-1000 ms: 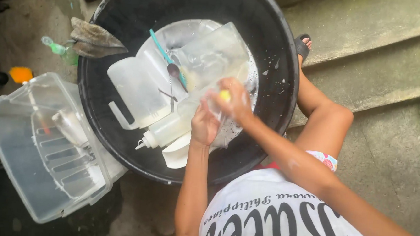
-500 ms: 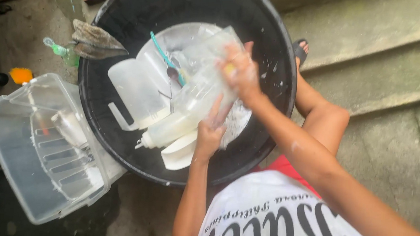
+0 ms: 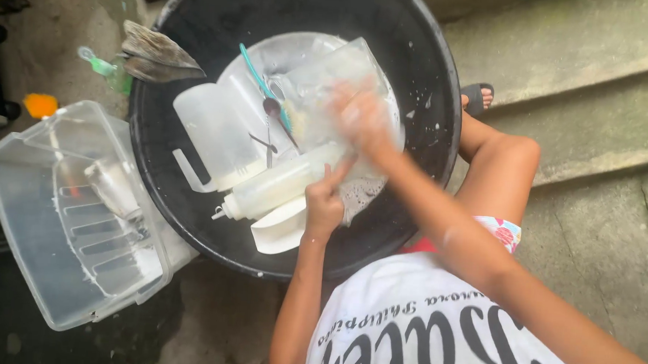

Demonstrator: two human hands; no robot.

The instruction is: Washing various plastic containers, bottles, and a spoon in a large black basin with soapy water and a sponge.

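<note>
Moved: right hand [image 3: 357, 117] has slid left and slightly nearer across the clear plastic container [image 3: 336, 94] since half a second ago, and it is now motion-blurred; a second ago it sat lower, near the middle of the tub.
Left hand: left hand [image 3: 324, 203] has shifted only a little; it now rests at the base end of the squeeze bottle [image 3: 279, 188], fingers curled against it.
Right grip: pressed on the container's wall; the blur hides whether the fingers are clenched or flat, so I cannot tell.
Left grip: fingers bent around the wide end of the squeeze bottle, grasping it as far as shows.
Clear plastic container: lies tilted in the far right part of the black tub [image 3: 439, 99], over a pale lid; same place as before.
Squeeze bottle: lies on its side in the middle of the tub, nozzle pointing left and near, unchanged.
Pitcher: translucent measuring pitcher [image 3: 212, 139] lies left of the bottle, handle toward the near left, not moved.
Spoons: teal-handled spoon [image 3: 259, 79] and a dark metal spoon [image 3: 270, 116] lie between pitcher and container.
White piece: small white curved piece [image 3: 281, 230] lies just near of the bottle.
Outside the tub: clear dish-drainer tray [image 3: 48, 219] stands to the left, touching the tub's rim; view has drifted slightly, nothing there has shifted.
Ground: concrete floor [image 3: 597, 189] with a step at far right.
</note>
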